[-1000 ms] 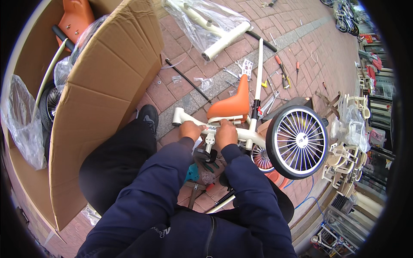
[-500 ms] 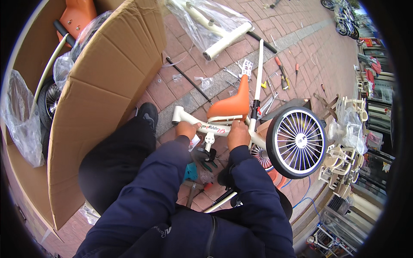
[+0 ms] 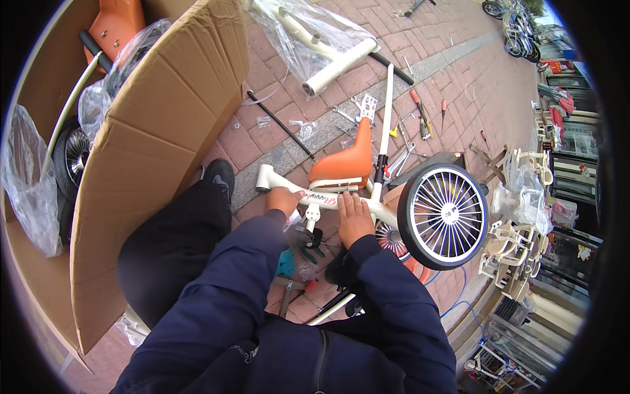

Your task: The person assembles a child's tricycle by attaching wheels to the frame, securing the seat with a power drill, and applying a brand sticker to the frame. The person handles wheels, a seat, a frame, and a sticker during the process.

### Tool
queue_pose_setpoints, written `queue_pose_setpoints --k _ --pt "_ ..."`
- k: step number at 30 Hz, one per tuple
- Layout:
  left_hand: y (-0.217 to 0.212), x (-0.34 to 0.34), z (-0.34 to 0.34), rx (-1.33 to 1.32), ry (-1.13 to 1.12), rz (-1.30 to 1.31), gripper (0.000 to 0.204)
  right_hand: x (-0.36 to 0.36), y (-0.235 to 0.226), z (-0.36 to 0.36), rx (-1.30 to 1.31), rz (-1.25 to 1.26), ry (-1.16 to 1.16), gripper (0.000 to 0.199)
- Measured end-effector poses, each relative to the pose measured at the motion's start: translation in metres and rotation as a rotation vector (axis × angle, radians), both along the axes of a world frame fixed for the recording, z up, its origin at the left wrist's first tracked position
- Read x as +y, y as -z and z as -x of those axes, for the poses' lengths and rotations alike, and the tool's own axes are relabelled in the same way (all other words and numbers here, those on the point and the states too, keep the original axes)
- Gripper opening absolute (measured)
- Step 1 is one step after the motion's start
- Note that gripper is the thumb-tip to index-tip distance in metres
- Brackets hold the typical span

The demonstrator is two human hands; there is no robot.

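A white child's bike frame point(image 3: 265, 176) lies across in front of me, red lettering along its thick tube. My left hand point(image 3: 283, 201) is closed around that tube near its left end. On the tube's right part rests my right hand point(image 3: 356, 220), its fingers stretched out flat. Just beyond is an orange seat point(image 3: 346, 163), resting against the frame. A spoked wheel point(image 3: 443, 215) with a black tyre is at the frame's right end, and a white post point(image 3: 387, 111) with a black clamp rises away from the frame. Another spoked wheel is partly hidden below.
A tall cardboard box point(image 3: 157, 125) with an orange seat and wheel inside stands at left. Beyond lie a plastic-wrapped white frame point(image 3: 341, 65), a black rod point(image 3: 281, 123), screwdrivers point(image 3: 422, 111) and wrenches point(image 3: 401, 161). Cream plastic parts point(image 3: 515, 253) are piled at right.
My right hand has uncurled from its grip and now lies flat on the tube, slightly further left. My left hand keeps its hold. The whole view has shifted slightly.
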State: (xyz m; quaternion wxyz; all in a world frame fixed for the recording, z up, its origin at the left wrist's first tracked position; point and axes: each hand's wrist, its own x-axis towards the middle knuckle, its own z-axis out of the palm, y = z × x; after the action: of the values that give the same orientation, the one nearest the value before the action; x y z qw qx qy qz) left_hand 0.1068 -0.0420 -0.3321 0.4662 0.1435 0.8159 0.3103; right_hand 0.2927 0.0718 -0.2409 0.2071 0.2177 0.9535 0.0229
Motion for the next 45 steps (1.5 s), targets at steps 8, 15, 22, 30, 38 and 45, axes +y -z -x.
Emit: queue_pose_setpoints --k 8,15,22,30,38,45 --pt "0.012 -0.015 0.004 -0.14 -0.104 0.019 0.05 -0.024 0.014 0.016 0.05 0.192 -0.149 0.052" --pt "0.016 -0.01 -0.013 0.002 0.064 -0.099 0.055 -0.016 -0.01 -0.01 -0.015 0.026 -0.067 0.054" --pt "0.014 -0.029 0.0 -0.278 -0.302 0.047 0.051 0.005 -0.022 0.012 0.265 0.225 0.346 0.062" --pt "0.038 -0.007 -0.007 -0.698 -0.732 -0.1 0.055 0.072 0.024 0.058 0.566 0.057 0.881 0.065" --pt "0.016 0.01 -0.007 -0.941 -0.85 -0.058 0.032 0.052 0.007 0.062 0.604 0.026 1.043 0.038" --pt "0.008 0.015 -0.025 -1.193 -1.029 -0.367 0.03 0.077 -0.003 0.05 0.446 0.072 1.151 0.05"
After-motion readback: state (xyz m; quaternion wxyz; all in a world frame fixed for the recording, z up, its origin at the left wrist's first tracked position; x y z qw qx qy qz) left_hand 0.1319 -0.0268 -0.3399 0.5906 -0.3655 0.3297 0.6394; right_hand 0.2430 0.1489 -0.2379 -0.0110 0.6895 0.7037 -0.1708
